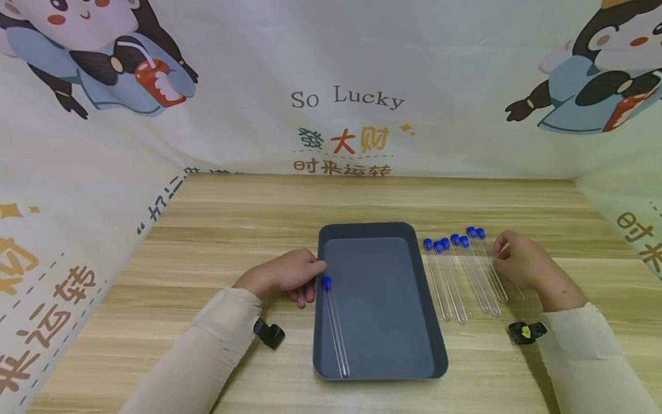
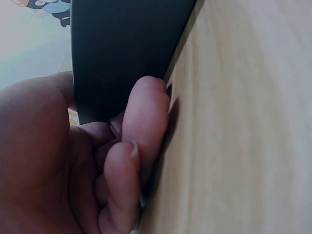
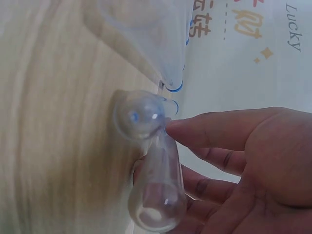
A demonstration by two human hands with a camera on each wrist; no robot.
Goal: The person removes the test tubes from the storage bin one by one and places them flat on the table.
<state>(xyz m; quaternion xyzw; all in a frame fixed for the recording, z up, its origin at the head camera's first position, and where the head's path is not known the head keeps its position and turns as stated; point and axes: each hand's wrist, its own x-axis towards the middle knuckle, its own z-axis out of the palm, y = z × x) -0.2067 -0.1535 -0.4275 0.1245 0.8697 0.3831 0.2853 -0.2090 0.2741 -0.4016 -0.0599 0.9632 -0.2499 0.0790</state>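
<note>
A dark grey tray (image 1: 383, 372) stands in the middle of the table, with one blue-capped test tube (image 1: 336, 330) lying along its left side. My left hand (image 1: 295, 273) grips the tray's left rim, thumb over the edge and fingers against the outer wall (image 2: 122, 44). To the right of the tray, several clear test tubes (image 1: 460, 282) with blue caps lie side by side. At their right end, my right hand (image 1: 522, 261) pinches the outermost test tube (image 3: 157, 209) between thumb and fingers. Its cap is hidden behind the hand.
The wood-grain table (image 1: 248, 213) is bounded by a white printed cloth (image 1: 450, 115) at the back and sides. A second test tube (image 3: 139, 117) lies right beside the pinched one. A black wrist camera (image 1: 269, 333) hangs below the left sleeve.
</note>
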